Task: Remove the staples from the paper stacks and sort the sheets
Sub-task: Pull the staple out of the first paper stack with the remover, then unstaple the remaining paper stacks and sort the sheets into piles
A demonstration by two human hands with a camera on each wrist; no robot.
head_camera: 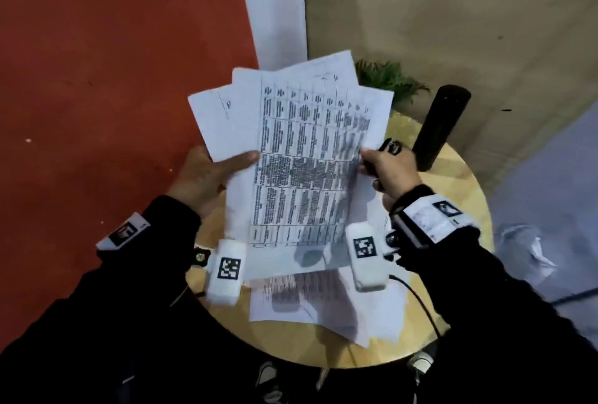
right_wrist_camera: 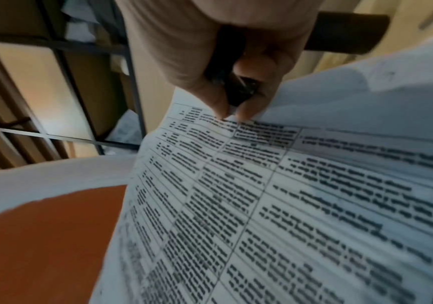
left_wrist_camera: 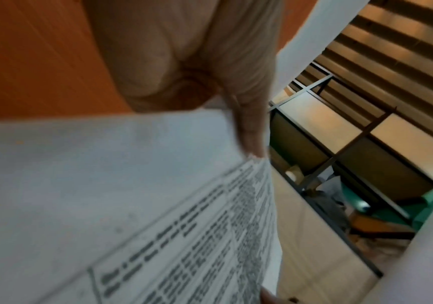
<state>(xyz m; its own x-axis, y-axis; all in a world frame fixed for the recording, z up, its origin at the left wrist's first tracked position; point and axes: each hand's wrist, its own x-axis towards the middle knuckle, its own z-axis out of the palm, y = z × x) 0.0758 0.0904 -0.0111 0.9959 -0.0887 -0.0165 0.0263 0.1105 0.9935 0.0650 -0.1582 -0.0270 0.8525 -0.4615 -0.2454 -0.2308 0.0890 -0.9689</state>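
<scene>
Several printed sheets (head_camera: 301, 157) are fanned out in the air above the round table. My left hand (head_camera: 210, 173) grips their left edge, its thumb lying across the top sheet. In the left wrist view that thumb (left_wrist_camera: 249, 133) presses on the sheets (left_wrist_camera: 106, 185). My right hand (head_camera: 385, 167) holds a black staple remover (head_camera: 390, 146) in its curled fingers at the sheets' right edge. In the right wrist view the staple remover (right_wrist_camera: 233, 86) sits in the fist, and the right hand (right_wrist_camera: 231, 115) pinches the edge of the top sheet (right_wrist_camera: 288, 205) with thumb and forefinger.
More printed sheets (head_camera: 323, 303) lie loose on the round wooden table (head_camera: 453, 183) under my wrists. A black cylinder (head_camera: 440, 128) stands at its far right, with a small green plant (head_camera: 388, 80) behind. Crumpled paper (head_camera: 524, 248) lies on the floor to the right.
</scene>
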